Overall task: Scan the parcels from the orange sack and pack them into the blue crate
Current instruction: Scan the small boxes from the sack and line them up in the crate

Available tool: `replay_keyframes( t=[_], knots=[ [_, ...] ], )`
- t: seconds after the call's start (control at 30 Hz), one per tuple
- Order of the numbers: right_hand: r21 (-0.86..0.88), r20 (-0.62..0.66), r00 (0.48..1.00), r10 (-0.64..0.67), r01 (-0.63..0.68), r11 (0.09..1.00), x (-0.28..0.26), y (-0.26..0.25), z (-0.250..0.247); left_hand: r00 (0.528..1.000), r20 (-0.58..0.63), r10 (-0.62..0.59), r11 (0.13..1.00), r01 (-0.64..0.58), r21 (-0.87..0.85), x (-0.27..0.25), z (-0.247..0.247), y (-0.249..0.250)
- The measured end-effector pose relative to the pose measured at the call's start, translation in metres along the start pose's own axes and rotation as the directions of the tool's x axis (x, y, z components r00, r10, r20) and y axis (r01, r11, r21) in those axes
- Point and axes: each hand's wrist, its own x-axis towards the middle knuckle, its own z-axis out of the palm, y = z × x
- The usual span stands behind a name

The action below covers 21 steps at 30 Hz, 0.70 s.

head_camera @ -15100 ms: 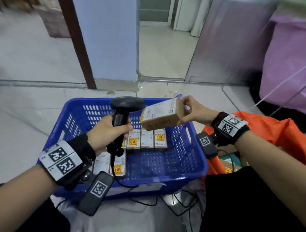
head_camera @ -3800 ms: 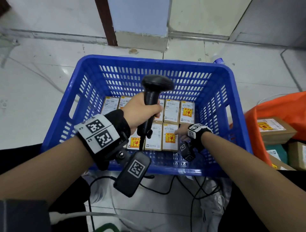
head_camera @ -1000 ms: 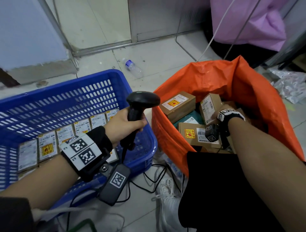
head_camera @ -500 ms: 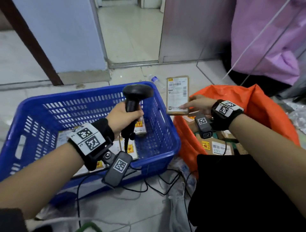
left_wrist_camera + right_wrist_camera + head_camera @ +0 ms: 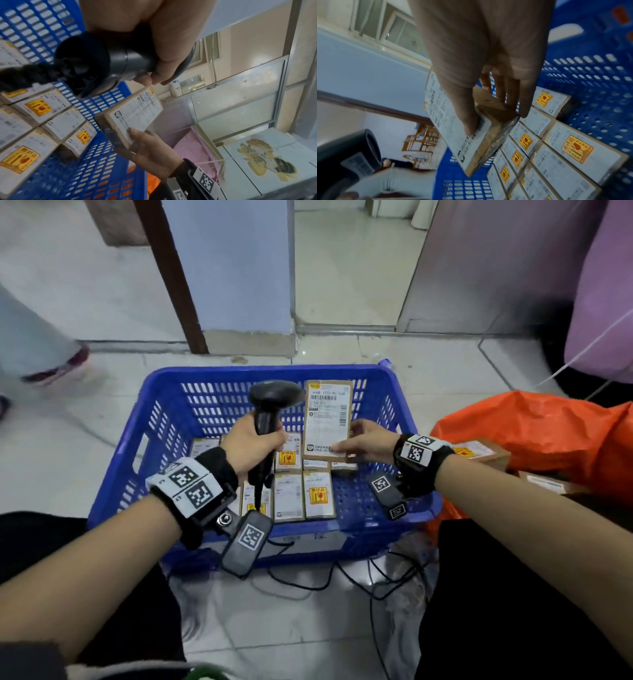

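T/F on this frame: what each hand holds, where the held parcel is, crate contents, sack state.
1. The left hand grips the black scanner. True.
2. The right hand is empty. False: it holds a labelled parcel by its lower end.
3. The held parcel lies flat on the crate floor. False: it is held up above the blue crate.
4. Parcels already lie in rows in the crate. True.
5. The orange sack is empty. False: boxes show inside.

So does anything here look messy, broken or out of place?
Nothing looks damaged. The parcels in the blue crate lie flat in tidy rows. Two small oddities: a loose tangle of black cables on the floor in front of the crate, and a plastic bottle lying just behind its far rim.
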Motion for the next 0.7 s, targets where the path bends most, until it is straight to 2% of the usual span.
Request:
replay_keyframes(
  t=[0.07,0.27,0.7],
  knots=[
    [-0.037,0.002,1.0,-0.004,0.004,0.999,0.018,0.001,0.021,0.998,-0.039,-0.044,0.999,0.044,0.01,0.002,-0.011,-0.012],
    [-0.065,-0.011,0.999,0.038,-0.038,0.997,0.045,0.011,0.033,0.996,-0.035,-0.077,0.997,0.076,-0.032,0.002,-0.012,-0.009],
    [-0.089,0.017,0.999,0.046,-0.044,0.995,0.069,0.017,0.051,0.985,-0.04,-0.169,0.985,0.167,-0.05,-0.008,-0.014,-0.022]
  ],
)
